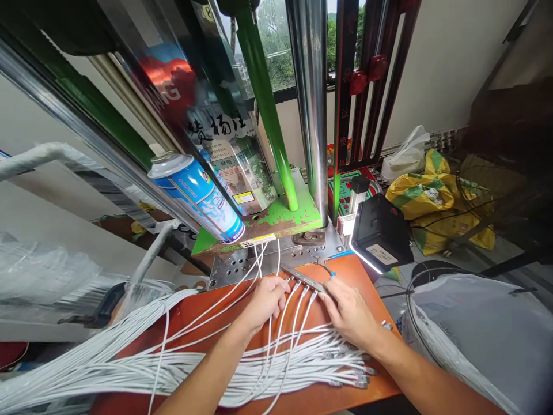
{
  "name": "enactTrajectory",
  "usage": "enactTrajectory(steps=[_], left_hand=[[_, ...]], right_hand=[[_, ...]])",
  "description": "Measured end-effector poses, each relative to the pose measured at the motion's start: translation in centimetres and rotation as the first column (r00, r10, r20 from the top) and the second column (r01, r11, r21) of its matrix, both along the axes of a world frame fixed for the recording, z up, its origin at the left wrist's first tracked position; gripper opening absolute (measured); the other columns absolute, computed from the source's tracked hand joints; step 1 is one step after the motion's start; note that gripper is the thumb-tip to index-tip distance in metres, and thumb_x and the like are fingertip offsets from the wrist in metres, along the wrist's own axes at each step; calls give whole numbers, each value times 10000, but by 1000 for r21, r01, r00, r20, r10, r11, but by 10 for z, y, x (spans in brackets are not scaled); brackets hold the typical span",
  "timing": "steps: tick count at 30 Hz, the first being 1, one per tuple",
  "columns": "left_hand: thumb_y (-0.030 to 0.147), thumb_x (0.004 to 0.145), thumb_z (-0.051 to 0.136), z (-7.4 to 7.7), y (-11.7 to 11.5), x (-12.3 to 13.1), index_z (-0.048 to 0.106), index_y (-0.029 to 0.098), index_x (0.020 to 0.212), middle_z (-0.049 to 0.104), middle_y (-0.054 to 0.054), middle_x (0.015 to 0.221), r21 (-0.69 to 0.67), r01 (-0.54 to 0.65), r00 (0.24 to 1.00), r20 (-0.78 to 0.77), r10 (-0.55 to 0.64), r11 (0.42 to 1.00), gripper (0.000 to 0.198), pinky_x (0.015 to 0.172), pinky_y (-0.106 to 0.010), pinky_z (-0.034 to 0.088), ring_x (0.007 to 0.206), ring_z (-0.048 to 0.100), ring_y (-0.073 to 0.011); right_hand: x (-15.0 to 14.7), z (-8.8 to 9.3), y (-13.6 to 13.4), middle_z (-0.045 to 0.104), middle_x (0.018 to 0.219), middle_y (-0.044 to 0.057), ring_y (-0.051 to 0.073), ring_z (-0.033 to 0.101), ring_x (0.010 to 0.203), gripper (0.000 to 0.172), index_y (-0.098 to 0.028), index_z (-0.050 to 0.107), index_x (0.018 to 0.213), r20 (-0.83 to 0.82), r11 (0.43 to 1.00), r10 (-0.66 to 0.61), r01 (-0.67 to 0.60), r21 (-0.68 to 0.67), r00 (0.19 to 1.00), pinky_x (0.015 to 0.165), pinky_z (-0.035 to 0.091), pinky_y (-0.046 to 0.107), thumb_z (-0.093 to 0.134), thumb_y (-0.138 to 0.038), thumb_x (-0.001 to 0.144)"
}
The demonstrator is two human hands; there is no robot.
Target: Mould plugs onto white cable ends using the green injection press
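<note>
My right hand [351,308] grips one end of a narrow metal bar [302,278] that lies slantwise above the orange-brown tabletop. Several white cables [298,311] with plugs run into the bar's near edge. At the bar's other side, my left hand [268,298] is closed with finger and thumb pinched at a cable end; the fingers partly cover it. Below both hands lies a thick bundle of white network cables [259,369], its clear plugs [358,377] gathered toward the right. Further white cables [259,259] lead into the machine's metal plate behind.
Pliers with blue handles [322,262] lie behind my right hand. A blue spray can [201,199] leans on the machine's green plate [302,210]. A black lamp [382,233] stands at the right, near yellow bags [436,202] and a plastic-lined bin [475,340]. Steel and green columns rise ahead.
</note>
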State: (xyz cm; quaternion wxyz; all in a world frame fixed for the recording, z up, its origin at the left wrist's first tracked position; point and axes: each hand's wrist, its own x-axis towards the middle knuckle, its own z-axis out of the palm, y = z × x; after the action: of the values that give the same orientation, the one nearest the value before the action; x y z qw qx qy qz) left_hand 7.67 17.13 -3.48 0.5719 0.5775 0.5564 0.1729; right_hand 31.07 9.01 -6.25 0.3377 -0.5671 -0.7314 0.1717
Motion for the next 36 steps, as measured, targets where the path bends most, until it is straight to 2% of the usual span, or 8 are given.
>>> enactTrajectory(steps=[7,13,15,17,19,22,29,36], left_hand=[[554,913,467,-2,7,5,514,211,763,355,66,524,93,97,993,-73,-91,991,377,500,-248,233,471,308,-109],[398,1006,472,6,-9,9,579,193,756,566,-54,703,370,135,949,-315,-13,919,341,686,-332,318,674,499,-201],[377,1047,454,15,-22,11,645,182,876,647,-110,862,520,208,894,-445,55,829,322,747,-360,334,807,571,-256],[380,1083,426,19,-34,12,681,174,953,669,-138,955,633,363,786,-602,141,684,353,774,-376,354,899,608,-294],[376,1098,427,18,-42,13,701,174,913,682,-134,925,622,521,668,-724,174,585,388,765,-379,374,900,640,-302],[282,1097,431,9,-44,15,711,183,860,698,-111,850,550,593,611,-783,116,588,380,736,-375,387,857,678,-288],[181,1088,409,3,-38,19,723,153,923,725,-119,889,519,550,642,-764,66,654,356,781,-378,443,929,719,-282],[268,1100,466,33,-37,21,708,183,1013,765,-78,1002,381,561,549,-836,14,735,271,799,-393,477,980,739,-291]], right_hand=[[1,4,-2,592,894,43,186,549,790,214,-214,521,903,18,996,93,-93,-7,996,728,412,328,446,-265,1097],[-1,2,-3,568,874,30,184,517,779,260,-212,491,881,16,996,91,-91,-24,996,718,375,331,435,-316,1113],[-4,-1,-3,582,888,33,189,527,790,272,-210,507,897,31,999,28,-27,-33,999,725,366,337,413,-327,1124],[-7,-3,-3,595,906,37,193,537,806,282,-208,523,908,47,999,8,-7,-33,999,728,356,342,400,-333,1129],[-8,-2,-4,599,918,41,193,538,815,286,-206,532,906,51,999,29,-28,-28,998,729,354,342,406,-338,1126],[-6,2,-4,593,919,46,190,530,821,286,-200,544,906,41,998,56,-56,-16,998,725,355,337,412,-335,1121],[1,9,-2,570,893,34,177,507,799,252,-198,520,884,46,984,178,-179,3,983,687,315,338,441,-307,1097],[-2,4,-1,577,897,44,189,530,822,269,-195,536,911,96,987,159,-157,-23,983,705,327,335,420,-333,1111]])
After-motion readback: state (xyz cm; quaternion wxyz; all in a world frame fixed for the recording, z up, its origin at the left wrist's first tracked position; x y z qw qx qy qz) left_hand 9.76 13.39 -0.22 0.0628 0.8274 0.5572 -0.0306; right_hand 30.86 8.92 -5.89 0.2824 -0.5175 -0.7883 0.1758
